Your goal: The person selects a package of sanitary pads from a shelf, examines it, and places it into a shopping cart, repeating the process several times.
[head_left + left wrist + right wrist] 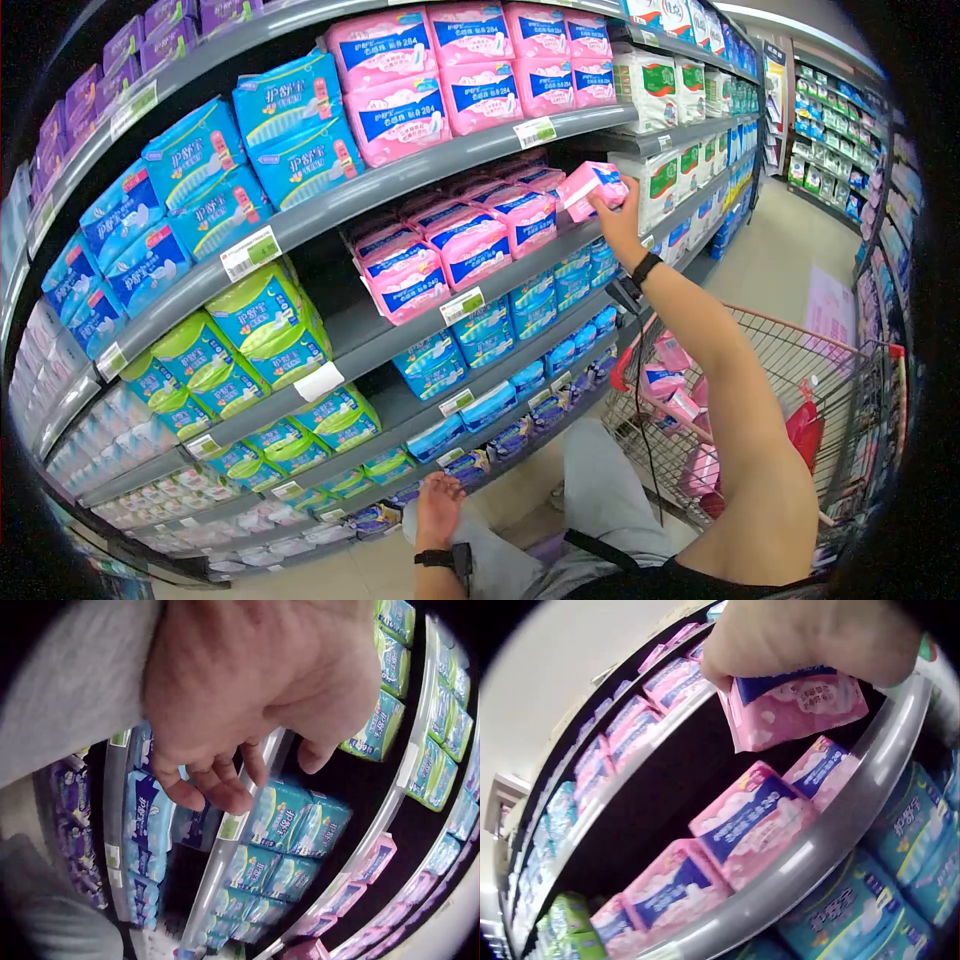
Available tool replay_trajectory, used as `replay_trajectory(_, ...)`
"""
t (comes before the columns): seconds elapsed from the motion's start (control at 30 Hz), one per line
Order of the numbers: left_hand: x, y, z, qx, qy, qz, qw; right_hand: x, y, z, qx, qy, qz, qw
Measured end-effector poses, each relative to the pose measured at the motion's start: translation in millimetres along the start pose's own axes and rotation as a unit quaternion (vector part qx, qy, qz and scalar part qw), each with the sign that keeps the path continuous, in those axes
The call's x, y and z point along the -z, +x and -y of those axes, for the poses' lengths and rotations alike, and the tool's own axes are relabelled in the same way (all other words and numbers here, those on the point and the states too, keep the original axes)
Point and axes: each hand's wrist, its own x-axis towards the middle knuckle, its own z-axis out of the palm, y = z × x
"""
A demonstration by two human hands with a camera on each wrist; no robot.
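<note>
My right hand (pixel 622 225) grips a pink pack of sanitary pads (pixel 588 190), holding it at the right end of a shelf row of similar pink packs (pixel 468 250). In the right wrist view the held pack (pixel 799 712) hangs above the packs (pixel 757 825) standing at the shelf edge; the palm hides its upper side. Down by my knee, my left hand (pixel 438 508) hangs with fingers loosely bent and nothing in it. From the left wrist view, that hand (pixel 255 682) is in front of the lower shelves of teal packs (pixel 281 817).
A wire shopping cart (pixel 790 330) stands at my right, with several pink packs (pixel 668 385) inside. Shelves of blue packs (pixel 200 150) and green packs (pixel 265 315) curve along the left. Grey shelf edges (pixel 500 137) carry price tags. An aisle floor (pixel 800 230) runs off at the right.
</note>
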Motion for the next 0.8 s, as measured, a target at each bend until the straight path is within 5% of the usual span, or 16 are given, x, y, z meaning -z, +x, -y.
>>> replay_trajectory(0.17,-10.1,-12.2,-10.0,-0.023,-0.008,-0.019,1.0,35.3,-53.3,50.4,-0.281,0.261,0.045,0.922)
replay_trajectory(0.23,-12.6,-5.2,-4.9,-0.016,0.002,-0.019,1.0,40.9,-72.2,87.6,-0.344,0.447,0.135,0.815)
replay_trajectory(0.37,-17.0,6.1,5.9,0.004,0.03,-0.005,1.0,50.1,-119.9,153.6,-0.476,0.605,0.28,0.574)
replay_trajectory(0.5,-23.3,11.9,20.3,0.003,0.085,-0.012,0.996,57.8,-193.0,167.5,-0.577,0.632,0.349,0.382)
replay_trajectory(0.57,-29.7,13.9,28.9,-0.014,0.105,0.001,0.994,54.7,-232.6,164.4,-0.622,0.623,0.347,0.324)
replay_trajectory(0.7,-54.2,4.8,36.3,-0.11,0.184,0.058,0.975,48.3,-293.6,159.3,-0.697,0.573,0.343,0.26)
replay_trajectory(0.8,-78.9,-5.4,39.6,-0.2,0.417,0.021,0.886,46.2,-300.4,154.7,-0.734,0.46,0.447,0.226)
